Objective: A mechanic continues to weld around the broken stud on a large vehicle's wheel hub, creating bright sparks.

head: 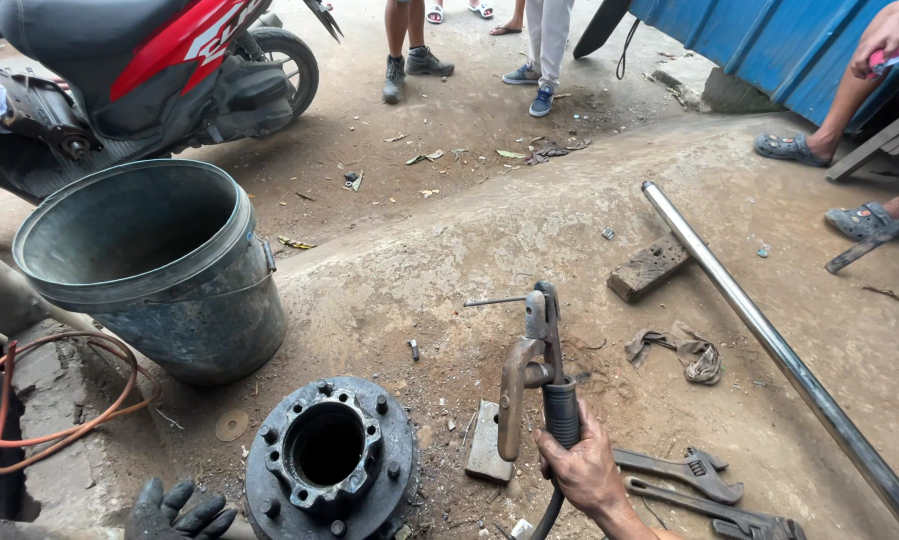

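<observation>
We find open ground between the wheel hub [330,458] and the right hand [585,468], broken only by a flat metal block [487,443] just beside the electrode holder [533,365]. To our right, two wrenches [685,470] and a long steel pipe [770,345] bar the way, with a rag [682,350] and a wooden block [650,267] beyond. To our left, the metal bucket [165,265] and an orange hose [55,400] close in near the gloved left hand [175,513]

The gloved left hand [175,512] is showing only its fingers — the rest is running off the bottom edge. The wheel hub [330,458] is losing its lower rim there too. The steel pipe [780,352] and the bystanders — legs only — are leaving frame.
</observation>
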